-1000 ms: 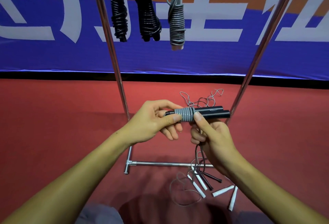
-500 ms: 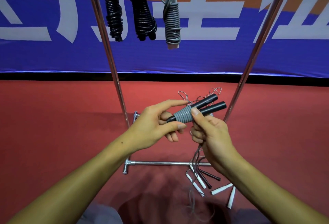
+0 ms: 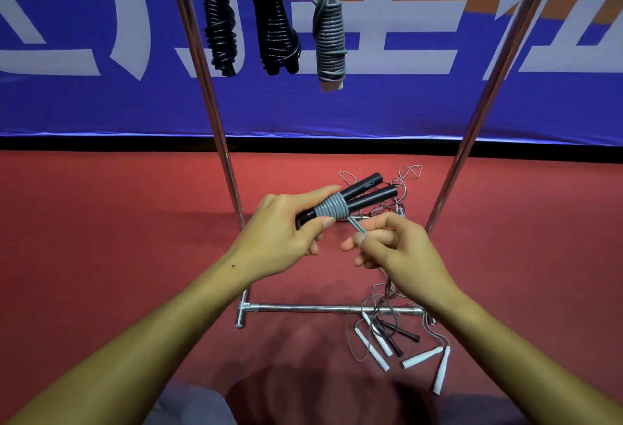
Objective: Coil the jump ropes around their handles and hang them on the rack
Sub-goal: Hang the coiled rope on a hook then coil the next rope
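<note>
Rack (image 3: 485, 94) carries three coiled ropes (image 3: 327, 31): two black, one grey. Left hand (image 3: 279, 232) grips two black handles (image 3: 365, 190), grey coil at their middle. Right hand (image 3: 401, 249), earlier thumbing the coil, now pinches the rope tail below it. Floor, near right: about six loose handles (image 3: 416, 359), view cluttered.

Floor (image 3: 101, 239) under me: red, matte carpet-like surface. Behind it, a black strip (image 3: 101, 144) runs along the base of a blue banner (image 3: 84, 104) with large white characters and orange bands near its top.
</note>
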`<state>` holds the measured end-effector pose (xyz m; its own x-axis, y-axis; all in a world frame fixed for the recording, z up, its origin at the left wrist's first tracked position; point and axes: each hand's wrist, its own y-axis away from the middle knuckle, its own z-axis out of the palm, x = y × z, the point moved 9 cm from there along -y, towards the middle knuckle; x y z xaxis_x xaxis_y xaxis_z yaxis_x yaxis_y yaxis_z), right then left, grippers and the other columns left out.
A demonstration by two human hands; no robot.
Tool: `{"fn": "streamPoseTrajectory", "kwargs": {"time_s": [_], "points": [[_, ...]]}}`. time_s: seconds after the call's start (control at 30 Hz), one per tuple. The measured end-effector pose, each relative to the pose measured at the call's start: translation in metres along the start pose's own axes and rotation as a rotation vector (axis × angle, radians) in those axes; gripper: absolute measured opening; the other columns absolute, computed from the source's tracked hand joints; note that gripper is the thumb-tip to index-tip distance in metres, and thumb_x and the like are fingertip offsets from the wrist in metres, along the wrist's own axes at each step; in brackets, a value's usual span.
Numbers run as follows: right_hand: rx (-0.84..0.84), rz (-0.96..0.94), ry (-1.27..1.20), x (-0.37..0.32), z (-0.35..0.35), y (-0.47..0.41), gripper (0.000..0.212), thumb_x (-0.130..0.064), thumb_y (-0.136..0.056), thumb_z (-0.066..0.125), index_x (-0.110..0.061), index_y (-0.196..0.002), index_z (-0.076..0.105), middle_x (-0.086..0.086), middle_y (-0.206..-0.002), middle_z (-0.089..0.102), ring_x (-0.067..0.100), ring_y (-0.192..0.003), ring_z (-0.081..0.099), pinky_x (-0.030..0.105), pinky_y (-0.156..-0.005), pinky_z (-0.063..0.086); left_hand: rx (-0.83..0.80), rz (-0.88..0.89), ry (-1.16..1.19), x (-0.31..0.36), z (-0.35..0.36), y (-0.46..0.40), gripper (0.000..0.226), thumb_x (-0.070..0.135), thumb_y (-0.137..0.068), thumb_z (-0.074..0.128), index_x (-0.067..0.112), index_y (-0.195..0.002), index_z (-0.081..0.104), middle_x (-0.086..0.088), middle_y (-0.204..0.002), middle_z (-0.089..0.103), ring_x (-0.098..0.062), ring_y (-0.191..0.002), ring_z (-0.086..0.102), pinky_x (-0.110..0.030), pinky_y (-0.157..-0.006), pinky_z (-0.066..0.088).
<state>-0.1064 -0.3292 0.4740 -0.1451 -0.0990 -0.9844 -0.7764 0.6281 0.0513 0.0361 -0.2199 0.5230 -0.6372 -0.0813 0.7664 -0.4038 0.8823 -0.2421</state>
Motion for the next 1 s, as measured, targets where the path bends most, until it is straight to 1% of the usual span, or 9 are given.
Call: {"fn": "streamPoseTrajectory", "kwargs": {"time_s": [0.1,0.17,0.27,0.4,0.53,0.6,0.7,0.8,1.0], "points": [[0.094,-0.060,0.127,0.000,-0.010,-0.001,0.005,-0.007,-0.099,0.067,-0.012,-0.098,0.066,-0.001,-0.082,0.079,0.018,-0.074,0.073,0.027,-0.073,0.058,-0.002,-0.004,-0.061,-0.002,0.001,0.000,0.050,0.018,-0.101,0.069,0.037,-0.147,0.061,0.000,-0.068,0.073,-0.008,-0.061,0.074,-0.034,-0.078,0.063],[0.115,-0.060,0.196,0.000,-0.012,-0.002,0.006,-0.012,-0.098,0.069,-0.016,-0.094,0.069,-0.005,-0.072,0.074,0.008,-0.063,0.064,0.020,-0.065,0.051,-0.006,0.011,-0.134,-0.002,0.003,0.001,0.050,0.023,-0.101,0.069,0.039,-0.147,0.060,0.003,-0.064,0.072,-0.006,-0.061,0.073,-0.033,-0.080,0.062],[0.113,-0.107,0.403,-0.008,-0.013,-0.001,0.003,-0.021,-0.093,0.072,-0.020,-0.091,0.071,-0.009,-0.058,0.063,0.003,-0.052,0.050,0.027,-0.058,0.044,-0.023,0.026,-0.216,-0.004,0.007,0.000,0.050,0.031,-0.099,0.066,0.041,-0.147,0.059,0.004,-0.065,0.072,-0.015,-0.062,0.071,-0.037,-0.080,0.061],[0.137,-0.346,1.070,-0.034,-0.008,0.007,0.027,-0.035,-0.084,0.072,-0.030,-0.107,0.059,-0.007,-0.068,0.064,0.022,-0.069,0.062,0.035,-0.058,0.046,-0.110,-0.030,-0.208,-0.006,0.015,0.000,0.048,0.025,-0.101,0.066,0.037,-0.147,0.060,0.002,-0.067,0.073,-0.005,-0.055,0.071,-0.029,-0.079,0.060],[0.139,-0.590,1.246,-0.046,0.000,0.013,0.017,-0.039,-0.090,0.060,-0.023,-0.097,0.059,-0.004,-0.074,0.062,0.028,-0.068,0.064,0.035,-0.049,0.044,-0.211,-0.112,-0.120,-0.012,0.018,0.000,0.046,0.017,-0.103,0.064,0.040,-0.143,0.062,-0.009,-0.071,0.072,-0.015,-0.054,0.073,-0.034,-0.065,0.064],[0.101,-0.614,1.219,-0.044,-0.001,0.012,0.025,-0.048,-0.095,0.051,-0.027,-0.097,0.063,-0.007,-0.086,0.061,0.023,-0.070,0.064,0.032,-0.049,0.040,-0.285,-0.139,-0.092,-0.018,0.020,0.001,0.047,0.016,-0.104,0.063,0.043,-0.142,0.062,-0.010,-0.073,0.072,-0.020,-0.055,0.074,-0.034,-0.061,0.064],[-0.008,-0.564,1.074,-0.036,0.000,0.009,0.014,-0.048,-0.095,0.066,-0.034,-0.099,0.065,-0.013,-0.109,0.049,0.016,-0.074,0.059,0.033,-0.058,0.044,-0.411,-0.168,-0.113,-0.026,0.027,0.006,0.047,0.016,-0.105,0.064,0.037,-0.147,0.059,-0.009,-0.075,0.072,-0.022,-0.057,0.074,-0.031,-0.060,0.062],[-0.203,-0.501,0.828,-0.025,0.008,0.005,0.014,-0.041,-0.089,0.079,-0.033,-0.097,0.071,-0.015,-0.097,0.055,0.007,-0.079,0.056,0.034,-0.068,0.048,-0.549,-0.207,-0.105,-0.034,0.036,0.014,0.049,0.017,-0.106,0.064,0.031,-0.151,0.056,-0.009,-0.077,0.072,-0.022,-0.057,0.074,-0.036,-0.062,0.064],[-0.393,-0.232,0.386,-0.012,0.008,0.000,0.023,-0.026,-0.074,0.093,-0.017,-0.081,0.073,0.000,-0.074,0.071,0.007,-0.068,0.059,0.027,-0.065,0.047,-0.745,-0.242,0.055,-0.025,0.044,0.025,0.049,0.010,-0.105,0.064,0.023,-0.152,0.057,-0.010,-0.079,0.072,-0.023,-0.060,0.071,-0.032,-0.060,0.061]]}}
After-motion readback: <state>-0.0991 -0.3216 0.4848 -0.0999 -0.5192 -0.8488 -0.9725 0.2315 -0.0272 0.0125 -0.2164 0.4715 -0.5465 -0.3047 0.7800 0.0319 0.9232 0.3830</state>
